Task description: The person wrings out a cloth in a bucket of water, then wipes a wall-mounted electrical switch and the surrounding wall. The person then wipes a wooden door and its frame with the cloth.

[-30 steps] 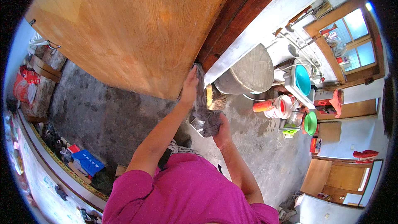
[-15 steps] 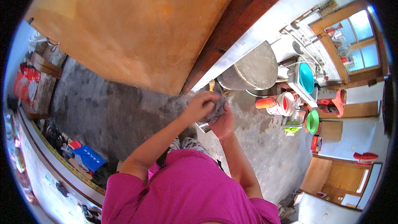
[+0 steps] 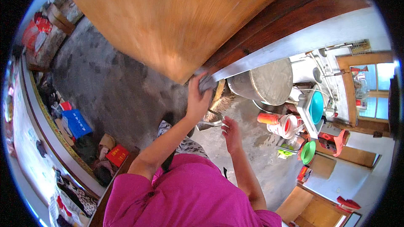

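My left hand (image 3: 198, 101) is closed round a crumpled grey cloth (image 3: 206, 83). It presses the cloth to the lower end of the dark red-brown door frame (image 3: 269, 29), beside the corner of the orange-brown wooden door (image 3: 164, 25). Lower and to the right, my right hand (image 3: 231, 135) hangs in the air with loosely bent fingers and holds nothing. Just past the hands a broom with a yellowish handle (image 3: 218, 93) and straw bristles (image 3: 223, 104) stands near the wall. A shiny metal thing, perhaps a dustpan (image 3: 207, 124), lies partly hidden between my arms.
A big round cement-grey vat (image 3: 271, 82) stands right of the frame. Beyond it are a white bucket (image 3: 289, 126), a teal basin (image 3: 316, 107) and a green basin (image 3: 308, 152). A blue bag (image 3: 76, 123) and a red box (image 3: 117, 155) sit at left.
My hands were together on the grey cloth; now they are apart. The left has carried the cloth up to the door frame, and the right has let go and dropped lower. My view has turned.
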A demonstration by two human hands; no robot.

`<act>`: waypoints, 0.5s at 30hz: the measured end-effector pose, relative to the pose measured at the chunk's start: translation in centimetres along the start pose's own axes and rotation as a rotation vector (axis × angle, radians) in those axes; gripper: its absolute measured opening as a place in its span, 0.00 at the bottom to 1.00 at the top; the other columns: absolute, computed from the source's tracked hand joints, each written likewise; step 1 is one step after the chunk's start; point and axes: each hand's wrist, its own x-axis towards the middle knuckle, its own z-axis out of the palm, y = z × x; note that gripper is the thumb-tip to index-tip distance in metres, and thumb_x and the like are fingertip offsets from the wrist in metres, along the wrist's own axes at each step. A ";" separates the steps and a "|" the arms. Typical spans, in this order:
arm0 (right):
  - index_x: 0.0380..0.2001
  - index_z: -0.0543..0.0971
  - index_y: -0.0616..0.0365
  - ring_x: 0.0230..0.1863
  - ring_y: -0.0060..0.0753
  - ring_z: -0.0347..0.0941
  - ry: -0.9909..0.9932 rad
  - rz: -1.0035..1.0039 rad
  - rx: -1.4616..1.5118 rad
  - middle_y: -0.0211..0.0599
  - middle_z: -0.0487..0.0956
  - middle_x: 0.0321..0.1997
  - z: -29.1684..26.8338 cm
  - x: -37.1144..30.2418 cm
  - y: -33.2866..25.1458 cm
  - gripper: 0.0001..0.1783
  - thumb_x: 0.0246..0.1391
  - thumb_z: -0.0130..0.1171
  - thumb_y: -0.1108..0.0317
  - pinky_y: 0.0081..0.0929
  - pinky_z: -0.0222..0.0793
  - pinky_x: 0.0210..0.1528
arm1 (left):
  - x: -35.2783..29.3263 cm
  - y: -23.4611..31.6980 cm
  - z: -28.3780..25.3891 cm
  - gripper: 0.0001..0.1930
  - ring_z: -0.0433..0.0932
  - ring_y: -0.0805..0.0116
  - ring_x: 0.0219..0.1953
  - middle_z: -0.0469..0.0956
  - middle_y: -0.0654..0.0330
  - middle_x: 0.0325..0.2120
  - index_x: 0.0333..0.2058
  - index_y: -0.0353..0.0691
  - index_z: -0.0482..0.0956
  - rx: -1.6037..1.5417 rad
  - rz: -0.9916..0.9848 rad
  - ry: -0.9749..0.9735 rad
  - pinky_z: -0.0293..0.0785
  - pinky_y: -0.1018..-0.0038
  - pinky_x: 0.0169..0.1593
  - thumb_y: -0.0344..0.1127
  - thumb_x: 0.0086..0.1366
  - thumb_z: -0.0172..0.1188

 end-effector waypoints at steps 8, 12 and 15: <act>0.55 0.78 0.52 0.41 0.20 0.73 -0.091 0.058 -0.176 0.25 0.79 0.46 -3.4 -0.8 2.5 0.22 0.69 0.48 0.51 0.23 0.65 0.45 | 9.3 10.2 5.2 0.43 0.70 0.42 0.60 0.70 0.45 0.59 0.66 0.42 0.68 0.237 0.695 0.234 0.69 0.59 0.62 0.18 0.46 0.64; 0.54 0.79 0.53 0.41 0.20 0.73 -0.132 0.057 -0.190 0.26 0.80 0.45 -3.0 -1.4 1.9 0.20 0.70 0.52 0.52 0.22 0.66 0.45 | 6.7 2.3 7.1 0.40 0.68 0.43 0.63 0.70 0.45 0.60 0.63 0.39 0.68 0.382 0.520 0.109 0.70 0.57 0.63 0.18 0.47 0.63; 0.54 0.79 0.53 0.41 0.20 0.73 -0.150 0.058 -0.179 0.27 0.80 0.46 -3.9 -1.0 2.3 0.21 0.70 0.54 0.50 0.22 0.66 0.45 | 6.1 0.4 7.9 0.36 0.69 0.41 0.62 0.70 0.44 0.58 0.62 0.37 0.68 0.327 0.398 0.179 0.70 0.57 0.62 0.18 0.50 0.61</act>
